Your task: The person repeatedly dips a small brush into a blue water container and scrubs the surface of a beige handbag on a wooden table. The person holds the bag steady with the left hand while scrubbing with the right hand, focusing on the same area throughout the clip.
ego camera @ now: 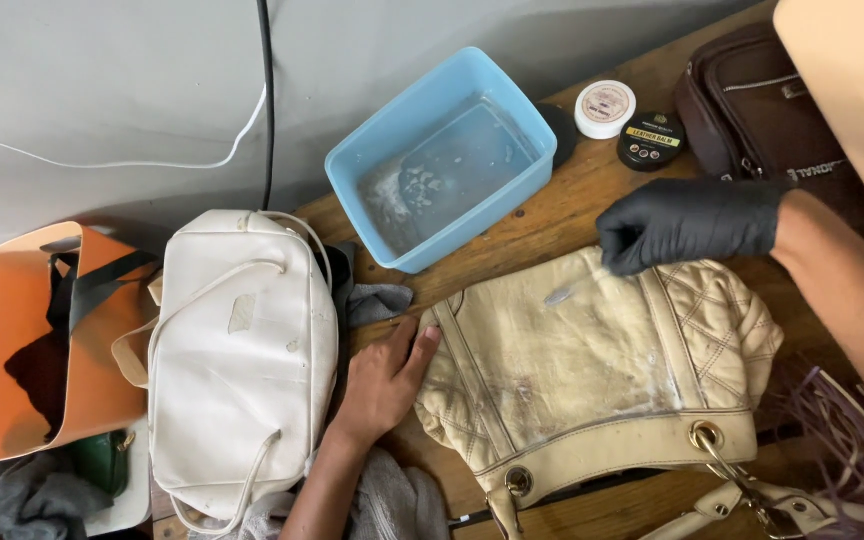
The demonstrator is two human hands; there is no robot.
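Note:
A cream quilted leather handbag (592, 370) lies flat on the wooden table (562, 215), with soapy smears on its panel. My left hand (384, 378), bare, presses flat against the bag's left edge. My right hand (687, 222), in a black glove, pinches a small clear-handled brush (570, 290) whose bristles touch the bag's upper middle. The bag's gold ring and strap (742, 480) trail toward the lower right.
A blue plastic tub (442, 155) of soapy water stands behind the bag. A white jar (604, 108) and a black tin (649, 140) sit beside it. A white handbag (242, 360), an orange bag (22, 340), a brown bag (752, 110) and grey cloths (382, 495) surround the work area.

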